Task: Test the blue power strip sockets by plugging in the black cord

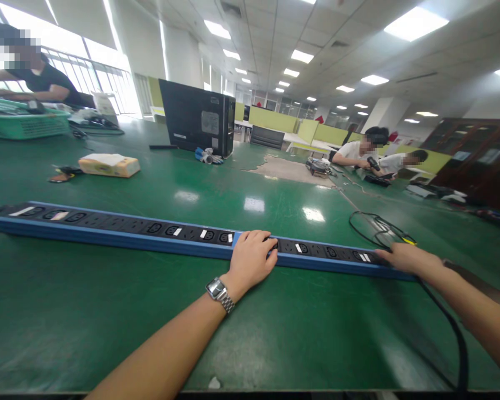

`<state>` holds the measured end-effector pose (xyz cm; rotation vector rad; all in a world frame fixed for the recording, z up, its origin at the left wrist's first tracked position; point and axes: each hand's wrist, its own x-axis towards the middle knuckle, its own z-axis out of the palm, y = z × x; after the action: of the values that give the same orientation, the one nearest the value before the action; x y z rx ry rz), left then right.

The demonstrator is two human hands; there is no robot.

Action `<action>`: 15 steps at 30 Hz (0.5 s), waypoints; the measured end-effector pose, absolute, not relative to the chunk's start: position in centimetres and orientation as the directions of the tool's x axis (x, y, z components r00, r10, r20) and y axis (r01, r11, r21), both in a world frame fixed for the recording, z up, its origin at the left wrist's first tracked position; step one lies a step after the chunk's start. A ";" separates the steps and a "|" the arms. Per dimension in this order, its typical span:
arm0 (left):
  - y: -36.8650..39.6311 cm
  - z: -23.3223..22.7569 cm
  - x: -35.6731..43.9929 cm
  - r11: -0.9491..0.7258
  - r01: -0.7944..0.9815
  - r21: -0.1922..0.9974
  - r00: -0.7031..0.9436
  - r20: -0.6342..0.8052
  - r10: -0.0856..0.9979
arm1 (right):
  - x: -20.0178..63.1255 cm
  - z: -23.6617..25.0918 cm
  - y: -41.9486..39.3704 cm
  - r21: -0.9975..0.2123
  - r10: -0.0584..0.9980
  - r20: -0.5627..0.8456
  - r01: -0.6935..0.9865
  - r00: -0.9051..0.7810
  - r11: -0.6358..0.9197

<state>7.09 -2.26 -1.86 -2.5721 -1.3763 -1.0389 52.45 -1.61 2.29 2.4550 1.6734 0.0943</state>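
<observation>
A long blue power strip (120, 229) with a black socket face lies across the green table (108, 322). My left hand (252, 260), with a metal watch on its wrist, rests on top of the strip near its middle, fingers curled over the sockets. At the strip's right end my right hand (406, 257) lies on it, close to where a black cable (450, 322) leaves the strip. Whether either hand grips the strip or only presses on it is unclear.
A tissue box (109, 165) and small items lie at the back left, near a green basket (23, 123). A black computer case (198, 116) stands further back. A looped cable (377, 228) lies at the right. Other people sit at the far left and far right.
</observation>
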 end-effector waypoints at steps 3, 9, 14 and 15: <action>-2.2 -1.9 7.1 -0.609 0.750 0.259 0.383 0.580 0.719 | 51.2 4.9 -1.4 0.185 0.913 -0.092 0.908 0.397 -0.376; -2.3 -1.8 7.1 -0.601 0.755 0.261 0.384 0.567 0.729 | 43.5 8.9 -2.1 0.056 0.955 -0.144 0.966 0.258 -0.253; -2.3 -1.8 7.0 -0.607 0.751 0.259 0.387 0.572 0.723 | 39.0 7.3 -1.3 0.103 0.959 -0.225 0.983 0.171 -0.151; -2.3 -1.8 7.0 -0.608 0.750 0.260 0.385 0.576 0.721 | 38.9 6.7 -0.9 0.118 0.957 -0.235 0.982 0.171 -0.147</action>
<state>7.03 -2.31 -1.81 -2.5773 -1.3703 -1.0370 38.85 -0.94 6.74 2.2054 1.8730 -0.1512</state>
